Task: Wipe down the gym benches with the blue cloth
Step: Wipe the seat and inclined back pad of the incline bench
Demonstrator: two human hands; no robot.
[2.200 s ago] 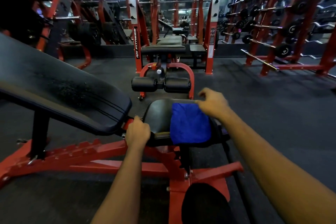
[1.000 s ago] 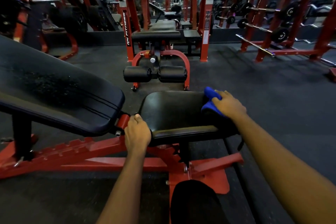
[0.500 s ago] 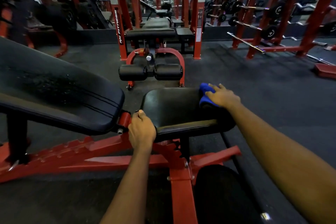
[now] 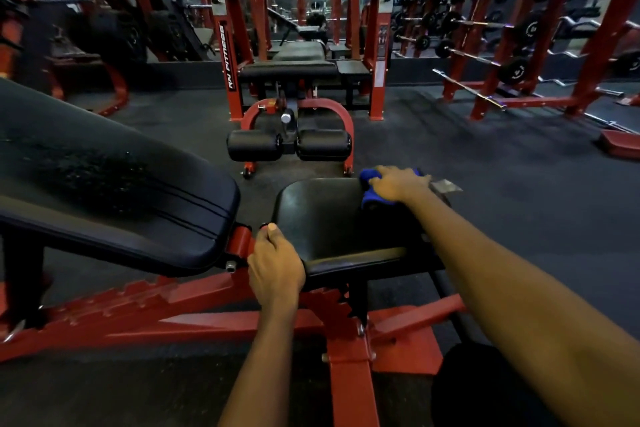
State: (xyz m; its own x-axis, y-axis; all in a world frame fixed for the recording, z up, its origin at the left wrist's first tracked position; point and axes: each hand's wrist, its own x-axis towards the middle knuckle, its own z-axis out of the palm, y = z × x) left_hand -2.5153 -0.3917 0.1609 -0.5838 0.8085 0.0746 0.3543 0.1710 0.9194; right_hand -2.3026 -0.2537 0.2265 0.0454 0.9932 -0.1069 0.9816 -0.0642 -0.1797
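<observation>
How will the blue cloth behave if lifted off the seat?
Probably floppy: the blue cloth bunches into folds under the right hand. Likely light, since it crumples so small. It may slide on the smooth seat pad.

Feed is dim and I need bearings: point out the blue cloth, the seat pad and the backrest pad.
blue cloth (image 4: 371, 200): head view, on its exposed bunched fold.
seat pad (image 4: 329, 218): head view, on the bare middle of its top.
backrest pad (image 4: 121, 191): head view, on its speckled upper face.
</observation>
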